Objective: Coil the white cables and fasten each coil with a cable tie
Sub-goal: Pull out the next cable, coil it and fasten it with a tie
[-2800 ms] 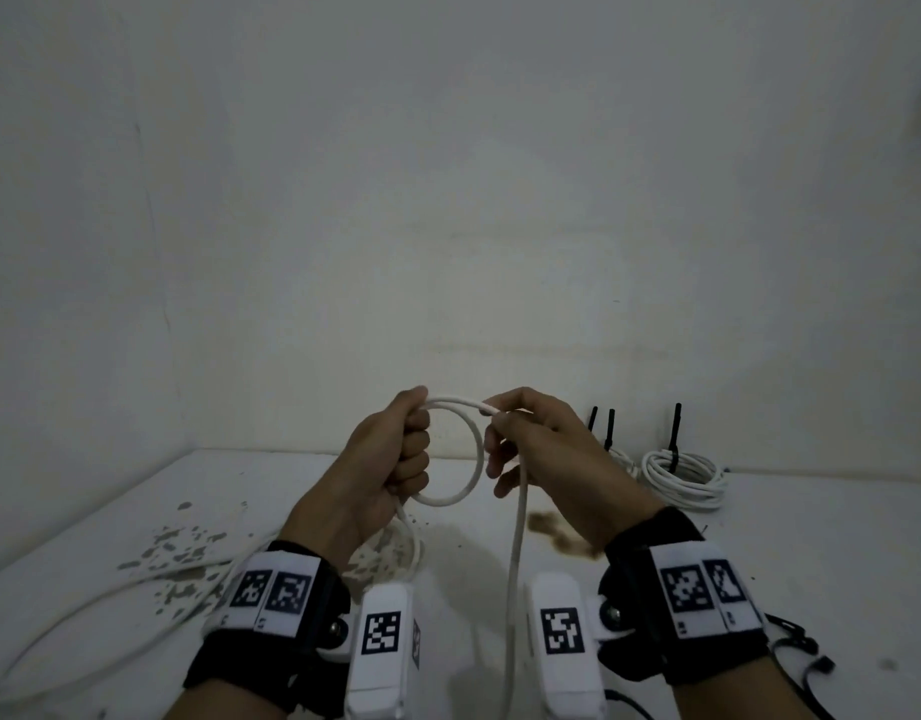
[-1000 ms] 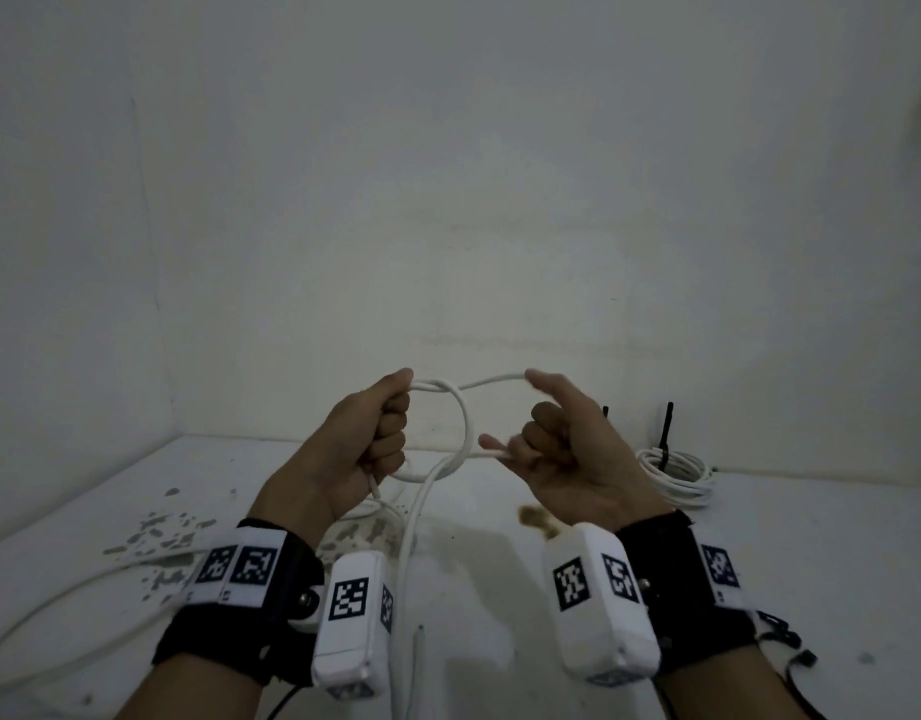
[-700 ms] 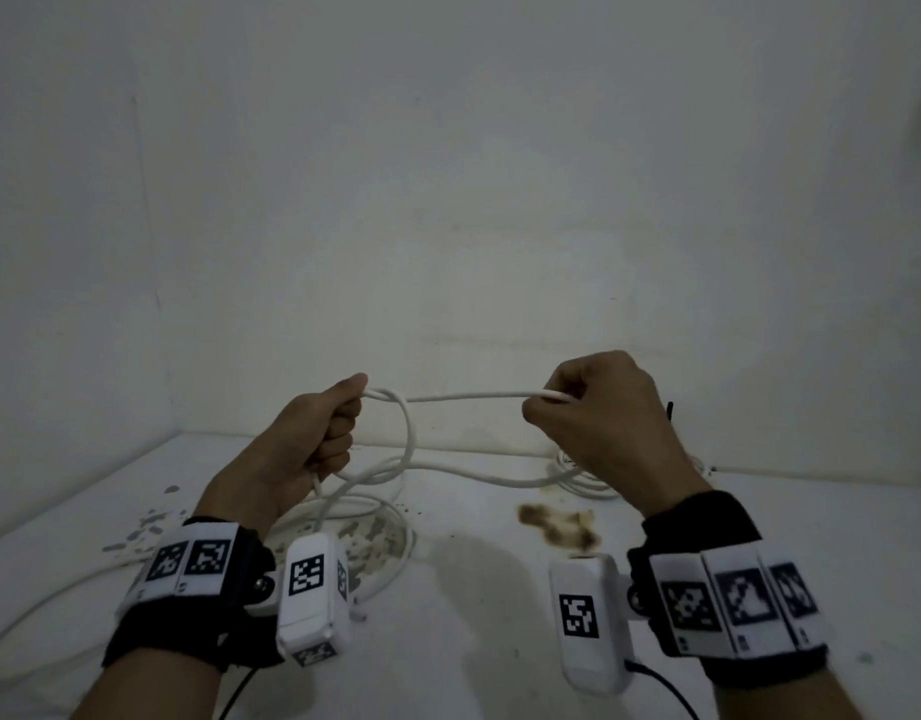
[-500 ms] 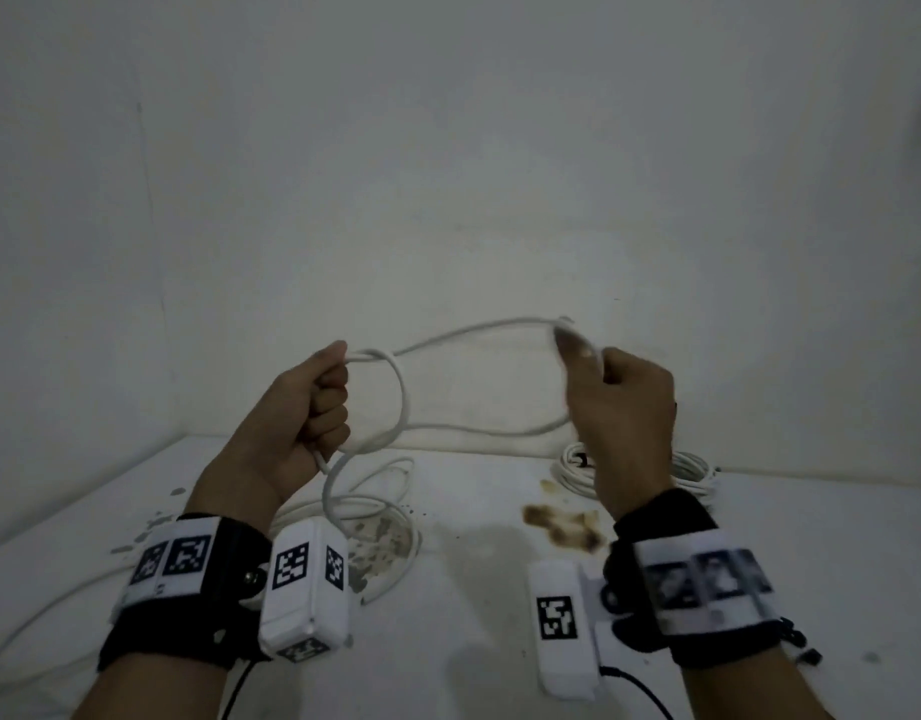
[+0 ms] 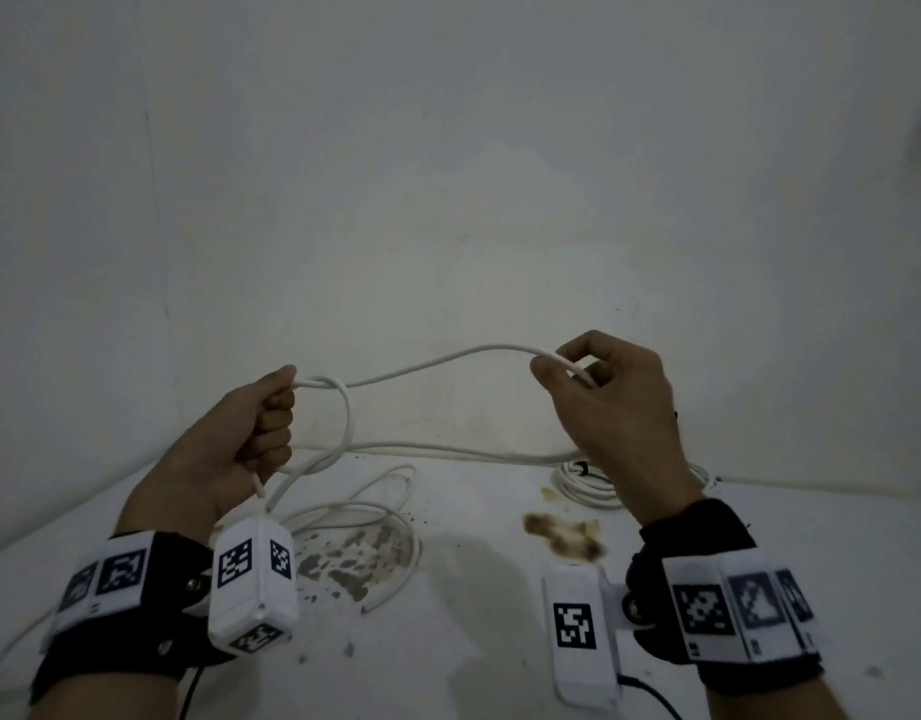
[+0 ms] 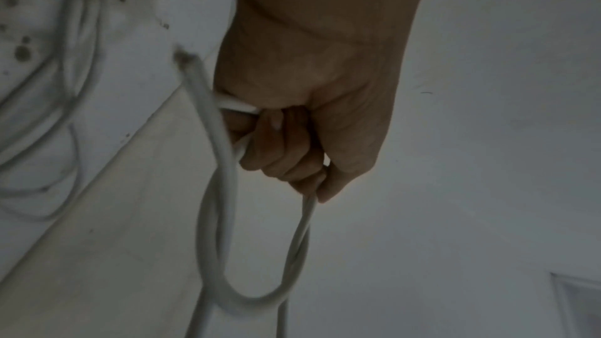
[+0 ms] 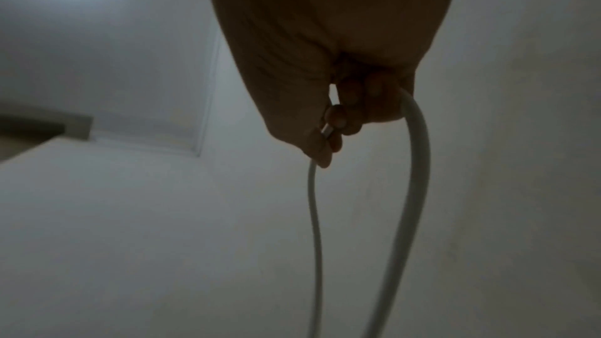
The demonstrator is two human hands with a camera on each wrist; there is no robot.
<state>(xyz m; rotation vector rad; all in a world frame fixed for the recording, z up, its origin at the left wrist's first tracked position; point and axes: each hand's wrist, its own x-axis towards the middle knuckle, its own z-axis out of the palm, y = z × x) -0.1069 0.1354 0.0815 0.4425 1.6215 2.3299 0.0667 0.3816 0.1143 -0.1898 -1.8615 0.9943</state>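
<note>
Cable [image 5: 448, 362] spans between the hands above the worktop [image 5: 474, 641]: left hand [image 5: 234, 449] fisted round the small coil [image 5: 338, 423], right hand [image 5: 614, 402] pinching the free run. Best to bring that run back to the coil at matching loop size, without twist.

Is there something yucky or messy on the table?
Yes. A brown stain sits on the white table near the right hand, and dark flecks are scattered under the loose cable, as if the surface is chipped or dirty.
</note>
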